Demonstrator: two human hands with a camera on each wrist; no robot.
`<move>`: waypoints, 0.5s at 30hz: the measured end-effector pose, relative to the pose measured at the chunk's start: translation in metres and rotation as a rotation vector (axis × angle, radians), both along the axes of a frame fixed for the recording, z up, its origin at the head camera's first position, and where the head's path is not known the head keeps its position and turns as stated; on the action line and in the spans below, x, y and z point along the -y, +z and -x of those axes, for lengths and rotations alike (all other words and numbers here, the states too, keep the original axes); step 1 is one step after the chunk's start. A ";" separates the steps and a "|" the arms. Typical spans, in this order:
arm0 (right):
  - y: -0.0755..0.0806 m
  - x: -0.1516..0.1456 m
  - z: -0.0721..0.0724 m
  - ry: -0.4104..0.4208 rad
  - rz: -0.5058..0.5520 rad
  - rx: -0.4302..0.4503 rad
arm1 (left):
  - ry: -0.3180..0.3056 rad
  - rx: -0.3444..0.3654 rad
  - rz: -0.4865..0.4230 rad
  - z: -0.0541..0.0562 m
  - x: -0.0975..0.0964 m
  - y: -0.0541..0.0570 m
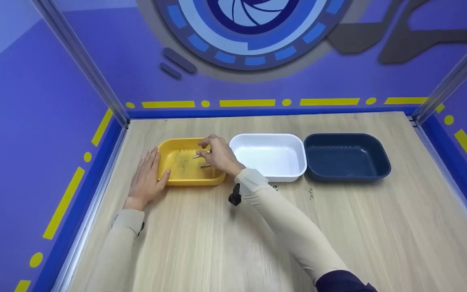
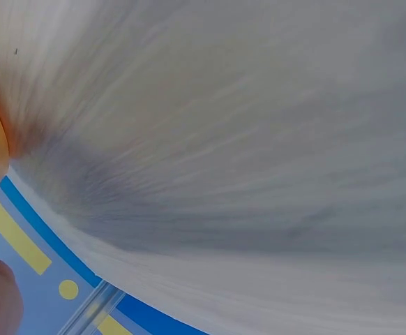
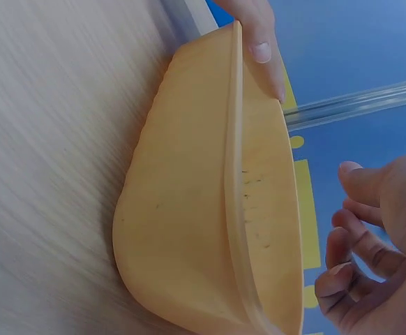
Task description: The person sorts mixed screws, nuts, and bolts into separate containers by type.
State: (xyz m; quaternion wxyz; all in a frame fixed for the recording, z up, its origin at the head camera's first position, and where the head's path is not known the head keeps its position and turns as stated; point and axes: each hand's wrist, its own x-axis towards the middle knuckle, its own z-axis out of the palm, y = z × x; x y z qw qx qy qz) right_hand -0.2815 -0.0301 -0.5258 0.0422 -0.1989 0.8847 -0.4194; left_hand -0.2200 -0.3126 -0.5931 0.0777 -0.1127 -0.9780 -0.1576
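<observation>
Watching from my end, left to right: if the left hand [image 1: 146,178] lets up, I reckon the yellow bin [image 1: 193,182] just right of it could skid, because a nudge from inside would have nothing bracing that side. That hand's laid along the wall, fingers straight, thumb by the near corner. Next, two metal rods [image 1: 205,165] show in the bin, just left of the right hand [image 1: 219,154]; they look slim and smooth, so a sloppy pinch could easily roll one away. The right hand reaches in over the bin's right end, thumb and fingers loosely bent but apart, nothing between them that I can make out. The white bin [image 1: 268,160] sits just right of it, so a wide pull-back might bump that, and a dragging cuff could sweep the nut [image 1: 275,187] nearby.
</observation>
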 end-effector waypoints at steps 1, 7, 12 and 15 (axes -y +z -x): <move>0.000 -0.001 0.000 -0.002 -0.001 0.004 | 0.000 0.001 0.000 0.000 0.000 0.000; 0.005 -0.009 -0.002 -0.014 -0.008 0.003 | -0.002 0.001 0.002 0.000 -0.001 -0.001; 0.007 -0.014 -0.002 -0.003 0.010 -0.035 | -0.002 -0.002 -0.016 0.000 0.000 0.000; 0.008 -0.017 -0.003 0.006 0.011 -0.056 | 0.002 0.005 -0.017 0.000 0.000 0.000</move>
